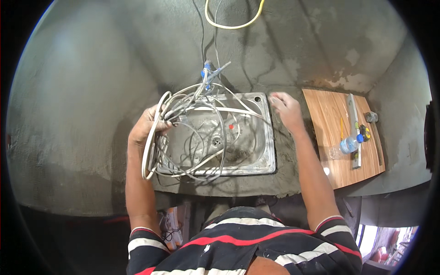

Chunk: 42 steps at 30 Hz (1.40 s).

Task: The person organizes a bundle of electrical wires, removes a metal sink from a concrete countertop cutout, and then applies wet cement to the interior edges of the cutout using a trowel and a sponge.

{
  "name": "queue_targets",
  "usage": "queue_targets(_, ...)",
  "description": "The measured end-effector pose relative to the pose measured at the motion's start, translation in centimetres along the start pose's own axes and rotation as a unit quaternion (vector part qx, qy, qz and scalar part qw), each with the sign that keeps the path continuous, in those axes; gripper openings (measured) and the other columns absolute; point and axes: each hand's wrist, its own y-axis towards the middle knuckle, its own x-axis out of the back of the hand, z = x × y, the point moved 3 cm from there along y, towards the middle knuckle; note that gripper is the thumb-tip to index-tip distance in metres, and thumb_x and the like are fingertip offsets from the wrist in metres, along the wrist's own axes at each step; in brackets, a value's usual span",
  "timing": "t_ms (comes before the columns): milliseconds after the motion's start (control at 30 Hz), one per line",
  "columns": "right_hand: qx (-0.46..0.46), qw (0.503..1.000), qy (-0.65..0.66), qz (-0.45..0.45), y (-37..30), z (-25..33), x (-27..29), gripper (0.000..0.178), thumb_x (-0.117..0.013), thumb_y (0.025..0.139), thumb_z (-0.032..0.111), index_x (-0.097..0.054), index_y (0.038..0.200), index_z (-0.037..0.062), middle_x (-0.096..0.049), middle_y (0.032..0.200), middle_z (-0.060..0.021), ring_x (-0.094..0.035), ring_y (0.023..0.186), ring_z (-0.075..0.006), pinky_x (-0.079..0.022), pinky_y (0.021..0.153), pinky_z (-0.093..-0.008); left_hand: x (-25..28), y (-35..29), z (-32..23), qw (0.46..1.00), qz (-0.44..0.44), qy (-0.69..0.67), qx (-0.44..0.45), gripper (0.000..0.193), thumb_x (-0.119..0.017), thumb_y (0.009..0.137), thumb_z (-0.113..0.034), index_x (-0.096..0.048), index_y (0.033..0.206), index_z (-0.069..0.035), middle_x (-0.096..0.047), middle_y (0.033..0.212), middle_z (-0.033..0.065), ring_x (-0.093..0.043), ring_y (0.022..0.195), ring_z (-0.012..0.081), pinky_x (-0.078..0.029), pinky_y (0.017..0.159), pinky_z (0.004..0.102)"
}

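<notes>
"Where's the bundle?"
"I see the cable bundle (220,109) at the middle of my view, in loose loops over the metal sink (270,146), spilling past its rim at 7 o'clock."

"And your hands?"
"Left grip (145,126), at 9 o'clock, is closed around gathered loops. Right grip (288,111), past the rim at 2 o'clock, is blurred, fingers curled; I can't tell whether it pinches anything."

"How will it handle?"
"Light, I'd judge, springy, quick to snag on itself. I'd take hold where the strands gather, at 10 o'clock, rather than by one stray loop."

"And around it?"
"A blue piece (207,73) at 12 o'clock, cement counter (288,158) round the sink, and at 3 o'clock a wood-grain board (323,119) bearing a spirit level (353,112), plastic bottle (349,145) and tape measure (365,132)."
</notes>
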Motion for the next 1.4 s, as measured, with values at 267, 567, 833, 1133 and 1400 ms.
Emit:
queue_targets(267,0.025,0.977,0.073,0.199,8.7,6.1,-12.5,0.046,-0.067,0.092,0.014,-0.058,0.136,0.0031,-0.067,0.122,-0.0098,-0.063,0.102,-0.0111,-0.050,0.091,-0.0262,1.0,-0.2,2.1,0.998,-0.044,-0.041,0.009,0.041,-0.085,0.068,-0.003,-0.063,0.103,-0.006,-0.065,0.080,-0.0010,-0.054,0.058,0.0044,-0.043,0.052,0.0192)
queue_targets(567,0.191,0.905,-0.170,0.341,10.7,1.9,-17.8,0.029,-0.060,0.097,0.029,-0.071,0.113,0.0067,-0.072,0.107,-0.0103,-0.064,0.101,-0.0250,-0.049,0.093,-0.0372,2.6,1.6,4.3,0.995,-0.043,-0.075,0.043,0.039,-0.081,0.068,0.003,-0.062,0.100,-0.006,-0.063,0.078,-0.0006,-0.056,0.060,0.0058,-0.043,0.051,0.0213)
queue_targets(833,0.104,0.898,-0.342,0.258,9.6,-0.1,-19.9,0.034,-0.054,0.095,0.034,-0.075,0.096,0.0074,-0.071,0.104,-0.0210,-0.065,0.100,-0.0411,-0.051,0.094,-0.0477,1.1,4.8,3.9,0.997,-0.052,0.011,0.050,0.035,-0.076,0.073,0.005,-0.062,0.104,-0.004,-0.060,0.083,-0.0010,-0.060,0.065,0.0071,-0.052,0.062,0.0232)
queue_targets(1133,0.197,0.807,-0.315,0.458,7.1,6.0,-18.9,0.028,-0.050,0.095,0.018,-0.070,0.108,0.0025,-0.070,0.095,-0.0245,-0.069,0.087,-0.0356,-0.056,0.078,-0.0442,0.2,-0.4,-1.6,0.985,-0.151,-0.058,-0.054,0.039,-0.084,0.071,-0.003,-0.063,0.105,-0.003,-0.064,0.081,0.0003,-0.055,0.060,0.0049,-0.044,0.053,0.0171)
queue_targets(1400,-0.001,0.955,0.042,0.293,9.9,10.2,-16.8,0.021,-0.062,0.100,0.027,-0.072,0.105,0.0084,-0.072,0.091,-0.0046,-0.064,0.074,-0.0118,-0.051,0.064,-0.0257,1.3,-0.5,-10.2,0.943,-0.245,0.090,-0.205,0.045,-0.081,0.078,-0.016,-0.062,0.114,0.002,-0.053,0.075,-0.0045,-0.045,0.059,0.0022,-0.034,0.051,0.0177)
